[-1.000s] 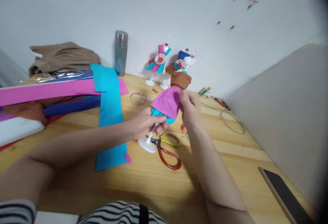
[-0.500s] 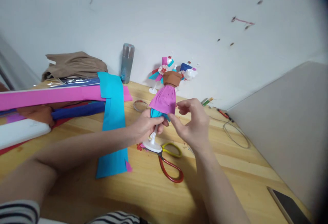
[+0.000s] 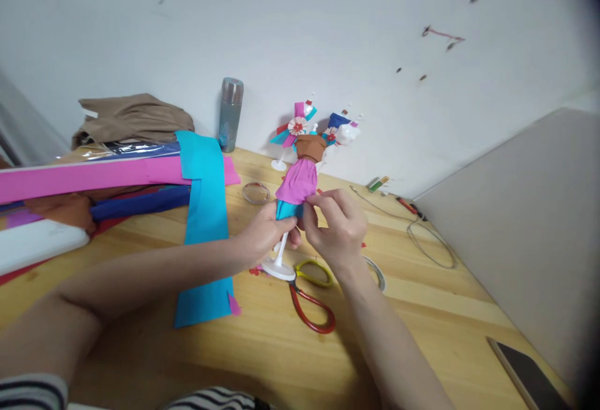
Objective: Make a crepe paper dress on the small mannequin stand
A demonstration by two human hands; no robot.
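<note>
A small dress form [image 3: 299, 180] stands tilted on a white round base [image 3: 279, 269], dressed in a brown top, a pink gathered layer and a blue layer beneath. My left hand [image 3: 268, 232] is wrapped round its lower part at the blue layer. With thumb and index finger together, my right hand [image 3: 335, 222] pinches the right hem of the pink layer. Scissors [image 3: 312, 310] with one red and one yellow handle lie just in front of the base.
A long blue strip [image 3: 206, 229] lies left of my left hand, by a pink strip [image 3: 117, 175] and brown cloth [image 3: 135, 119]. A bottle [image 3: 230, 115] and decorated figures [image 3: 297, 126] stand by the wall. A cable [image 3: 431, 257] and a phone [image 3: 527, 372] are at the right.
My right hand has moved left and closed on the pink hem, which now looks narrower and pulled in. A silver ring shows behind my right wrist.
</note>
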